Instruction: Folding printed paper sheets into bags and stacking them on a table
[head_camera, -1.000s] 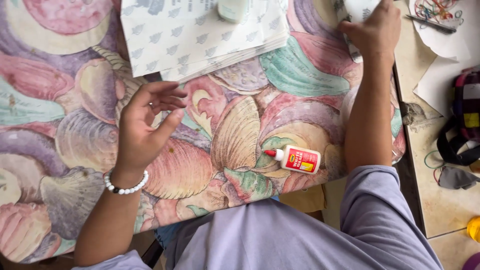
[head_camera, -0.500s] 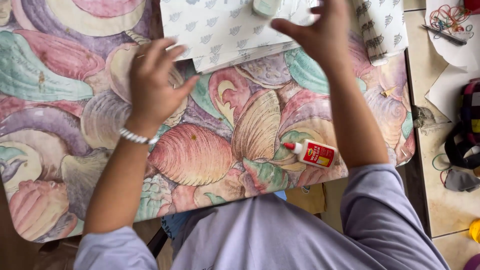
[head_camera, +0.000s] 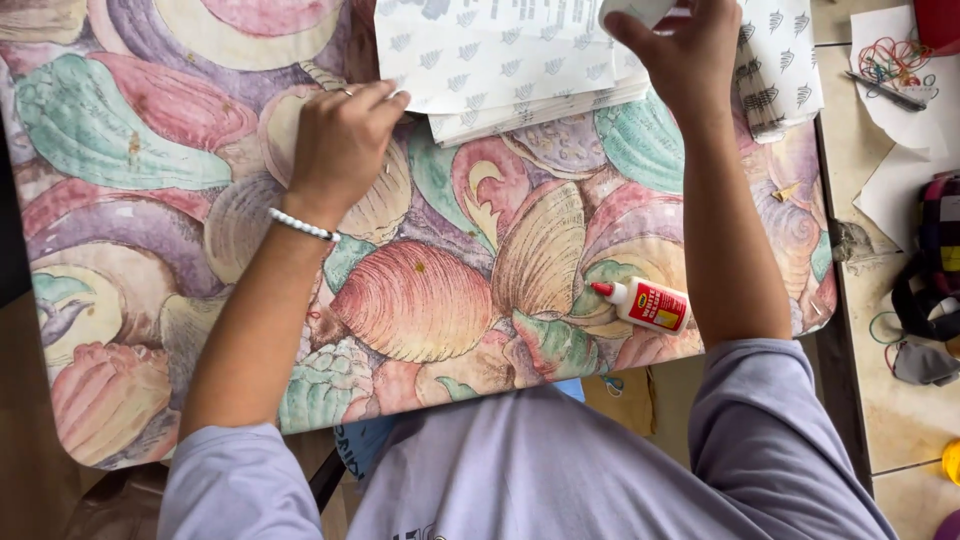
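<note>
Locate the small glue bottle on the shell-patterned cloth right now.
In the head view the glue bottle lies on its side near the shell-patterned cloth's near edge, just left of the person's right forearm, well below the patterned paper stack.

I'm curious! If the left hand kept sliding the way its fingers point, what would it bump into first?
Probably the stack of patterned paper sheets: the left hand rests on the shell-print cloth with fingers at the stack's near corner.

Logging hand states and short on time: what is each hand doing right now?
Left hand: loosely curled, resting at the edge of the patterned paper stack, gripping nothing visible.
Right hand: closed around a small white object, mostly cut off.
</note>
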